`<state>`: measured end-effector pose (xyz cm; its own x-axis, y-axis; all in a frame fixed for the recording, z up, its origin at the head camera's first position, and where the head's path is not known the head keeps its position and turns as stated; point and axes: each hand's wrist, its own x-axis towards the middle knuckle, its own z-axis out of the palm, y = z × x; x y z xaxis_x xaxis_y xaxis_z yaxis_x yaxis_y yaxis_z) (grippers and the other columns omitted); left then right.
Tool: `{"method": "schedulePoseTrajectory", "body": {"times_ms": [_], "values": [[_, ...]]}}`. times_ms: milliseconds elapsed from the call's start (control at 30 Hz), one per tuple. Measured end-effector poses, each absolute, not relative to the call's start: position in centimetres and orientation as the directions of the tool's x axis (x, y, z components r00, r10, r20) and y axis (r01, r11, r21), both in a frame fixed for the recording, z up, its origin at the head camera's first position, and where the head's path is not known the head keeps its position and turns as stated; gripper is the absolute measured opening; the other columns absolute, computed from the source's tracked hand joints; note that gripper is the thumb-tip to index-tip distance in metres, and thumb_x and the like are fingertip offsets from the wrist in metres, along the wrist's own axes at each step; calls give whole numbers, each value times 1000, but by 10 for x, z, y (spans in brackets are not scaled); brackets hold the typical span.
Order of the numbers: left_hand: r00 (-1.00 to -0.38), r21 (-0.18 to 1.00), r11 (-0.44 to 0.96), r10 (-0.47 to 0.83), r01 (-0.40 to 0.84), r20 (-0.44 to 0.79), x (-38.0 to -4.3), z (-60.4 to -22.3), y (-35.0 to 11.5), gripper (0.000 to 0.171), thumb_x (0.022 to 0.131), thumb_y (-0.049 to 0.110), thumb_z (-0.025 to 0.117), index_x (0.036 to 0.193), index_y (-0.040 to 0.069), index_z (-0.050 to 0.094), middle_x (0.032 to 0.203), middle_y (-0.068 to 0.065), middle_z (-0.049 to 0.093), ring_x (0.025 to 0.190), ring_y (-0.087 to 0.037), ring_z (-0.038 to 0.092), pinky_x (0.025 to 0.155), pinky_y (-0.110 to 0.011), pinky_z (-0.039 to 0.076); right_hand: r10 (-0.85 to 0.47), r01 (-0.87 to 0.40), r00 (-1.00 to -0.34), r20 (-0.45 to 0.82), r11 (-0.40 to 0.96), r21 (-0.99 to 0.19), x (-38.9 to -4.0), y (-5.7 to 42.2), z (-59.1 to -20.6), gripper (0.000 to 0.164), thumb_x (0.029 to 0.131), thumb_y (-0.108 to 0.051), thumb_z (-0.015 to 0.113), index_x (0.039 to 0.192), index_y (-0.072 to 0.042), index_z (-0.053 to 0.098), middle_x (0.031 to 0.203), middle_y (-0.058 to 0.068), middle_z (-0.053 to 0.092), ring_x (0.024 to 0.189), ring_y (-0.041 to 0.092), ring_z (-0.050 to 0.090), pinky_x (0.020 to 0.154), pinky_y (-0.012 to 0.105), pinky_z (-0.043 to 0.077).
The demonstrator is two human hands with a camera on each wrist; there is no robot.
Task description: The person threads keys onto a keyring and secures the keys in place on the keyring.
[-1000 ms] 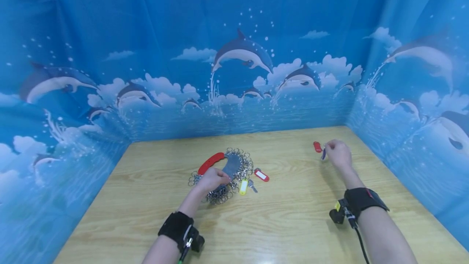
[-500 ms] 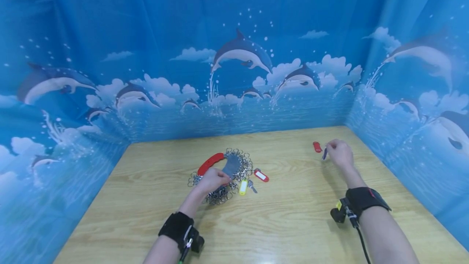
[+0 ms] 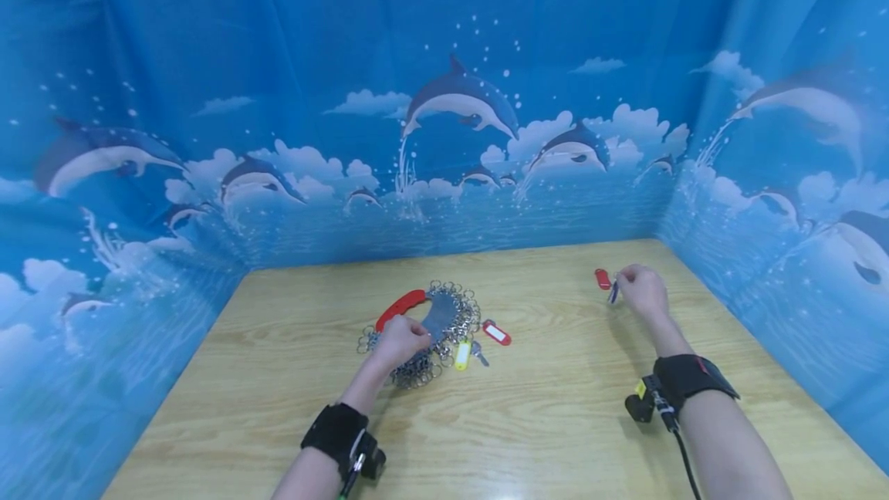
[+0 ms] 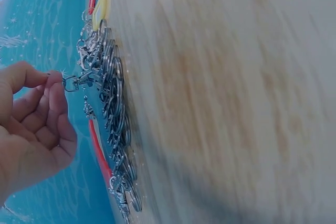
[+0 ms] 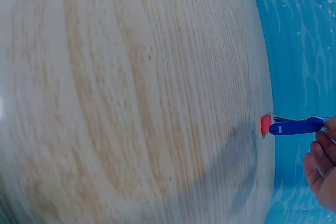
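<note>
A key holder with a grey plate [image 3: 440, 313], a red handle [image 3: 400, 309] and many metal clips and rings lies left of the table's middle. Above it, the thumb and index finger of my left hand [image 3: 400, 340] pinch a small ring [image 4: 70, 83] joined to one of its clips [image 4: 84, 80]. At the far right, my right hand [image 3: 644, 290] pinches the top of a blue key tag [image 5: 296, 127], which hangs with what looks like a key beside it. A red key tag [image 3: 602, 278] lies on the table just left of my right fingertips.
Right of the key holder lie a yellow key tag [image 3: 462, 355] with a key [image 3: 480, 354] and a second red tag [image 3: 496, 332]. The wooden table [image 3: 542, 407] meets a blue dolphin-print curtain [image 3: 458, 230] at the back and sides.
My left fingertips have shifted very slightly to the left over the key holder. The blue key tag sways a little in my right hand, which stays in about the same place.
</note>
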<state>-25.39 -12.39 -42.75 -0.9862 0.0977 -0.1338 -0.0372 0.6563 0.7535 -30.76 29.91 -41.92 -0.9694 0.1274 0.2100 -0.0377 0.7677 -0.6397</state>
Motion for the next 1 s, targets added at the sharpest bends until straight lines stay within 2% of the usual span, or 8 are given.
{"method": "schedulePoseTrajectory", "body": {"times_ms": [100,200,333,400,467,633,733,1000], "values": [[-990,729,684,109,6,-94,-253,-429,-123,37,82,13,64,51,12,45,53,3,27,43,-11,24,48,-27,26,135,-27,-970,201,766,-642,-308,299,-421,33,95,-16,45,110,12,54,106,31,56,94,43,53,77,51,42],[-993,698,714,110,52,-39,-253,-432,-122,42,81,11,63,48,15,37,48,6,19,41,-10,21,46,-25,24,132,-30,-971,198,758,-651,-309,298,-422,33,95,-17,45,111,11,54,107,31,56,95,43,53,78,52,42],[-995,675,733,96,85,21,-256,-434,-123,35,77,8,64,48,14,44,48,7,26,42,-10,23,48,-25,25,110,-48,-976,188,735,-677,-306,294,-421,34,95,-16,45,114,12,53,110,32,55,98,44,52,81,53,42],[-996,670,738,83,85,36,-257,-435,-124,28,75,8,65,51,13,52,49,7,35,43,-9,27,50,-26,28,95,-69,-974,203,734,-676,-306,291,-419,33,95,-15,46,112,12,54,108,32,56,97,43,53,81,52,43],[-997,665,743,71,82,43,-257,-434,-124,26,73,7,65,51,13,53,48,7,36,43,-9,28,50,-26,29,73,-96,-973,219,737,-669,-305,287,-417,31,95,-14,46,109,12,55,106,31,57,94,42,54,78,51,43],[-996,647,757,61,88,65,-254,-434,-120,37,72,6,63,46,16,38,45,8,20,41,-9,19,47,-25,22,40,-149,-962,268,748,-646,-306,277,-415,28,94,-14,48,102,10,59,98,28,61,86,39,57,73,47,45],[-997,629,774,44,70,57,-253,-434,-119,38,72,8,63,45,16,38,45,8,20,42,-9,19,47,-25,22,29,-163,-962,272,739,-654,-306,269,-416,27,94,-13,49,104,11,59,99,28,60,88,39,57,76,48,46],[-999,666,746,-36,-27,0,-253,-429,-118,20,69,7,61,50,9,58,43,5,45,42,-11,32,48,-26,27,-3,-185,-966,259,710,-679,-308,249,-412,26,94,-14,50,101,8,60,98,25,60,88,36,56,77,47,45]]}}
